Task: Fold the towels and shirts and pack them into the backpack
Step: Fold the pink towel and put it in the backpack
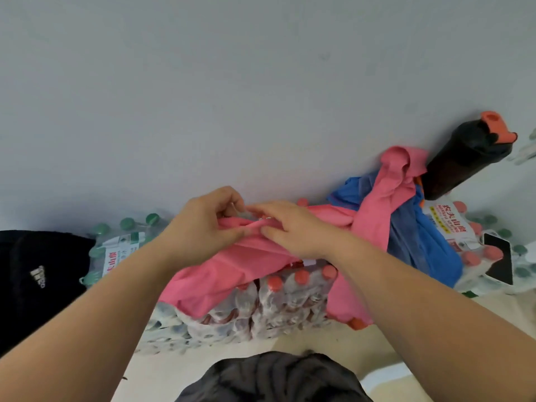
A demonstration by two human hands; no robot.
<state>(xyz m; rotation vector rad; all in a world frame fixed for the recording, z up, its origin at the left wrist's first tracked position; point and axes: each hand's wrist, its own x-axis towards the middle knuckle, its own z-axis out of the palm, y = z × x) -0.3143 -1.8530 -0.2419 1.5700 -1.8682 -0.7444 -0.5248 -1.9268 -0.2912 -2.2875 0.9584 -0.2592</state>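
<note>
The pink cloth (pixel 232 268) lies draped over the red-capped bottle pack (pixel 278 303). It looks light, limp and apt to slide on the plastic. At the pack's far edge, the left hand (pixel 203 224) and right hand (pixel 293 227) pinch a hem fold, which seems the best place to hold it.

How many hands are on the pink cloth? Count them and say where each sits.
2. The left hand pinches the far fold of the pink cloth; the right hand grips the same fold just beside it. None hidden.

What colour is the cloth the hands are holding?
Plain pink; the cloth shows best in the head view, draped over a bottle pack.
</note>
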